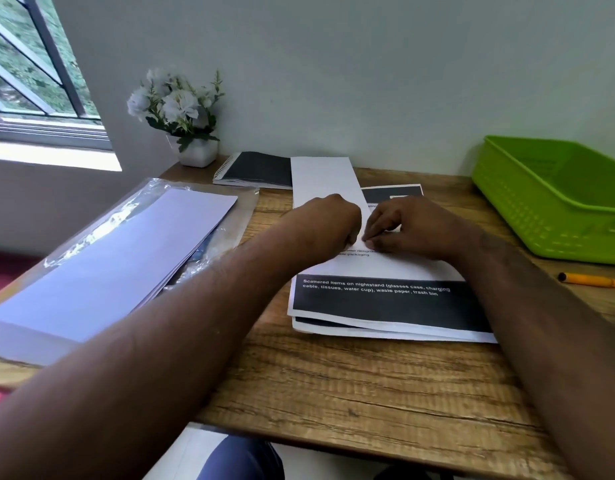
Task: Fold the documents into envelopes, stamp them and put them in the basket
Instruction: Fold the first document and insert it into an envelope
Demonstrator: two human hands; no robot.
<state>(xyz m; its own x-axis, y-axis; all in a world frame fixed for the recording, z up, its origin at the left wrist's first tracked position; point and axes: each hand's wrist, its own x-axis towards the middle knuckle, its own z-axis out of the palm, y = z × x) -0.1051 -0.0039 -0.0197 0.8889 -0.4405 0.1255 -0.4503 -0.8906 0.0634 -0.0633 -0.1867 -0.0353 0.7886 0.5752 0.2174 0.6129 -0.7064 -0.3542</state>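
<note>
1. Here's the action: a long white folded sheet [328, 181] lies on top of the printed documents [385, 299], running from the hands back toward the wall. It could be a folded document or an envelope; I cannot tell which.
2. The left hand [328, 220] is curled into a loose fist, knuckles pressing down on that sheet.
3. The right hand [399, 225] sits just beside it, fingertips [368, 242] pressed together and pinching the paper's edge, which looks like creasing or tucking.
4. Left of the documents, a stack of white envelopes [119, 258] rests in an opened clear plastic wrapper [209, 237], apparently barely touched.
5. Right of the documents, the green basket [541, 209] shows nothing inside, so no finished piece appears delivered.
6. No stamp is visible; an orange pen [591, 280] lies right of the documents, below the basket.
7. My read: early going, first fold in hand, with stuffing, stamping and basketing all left.
</note>
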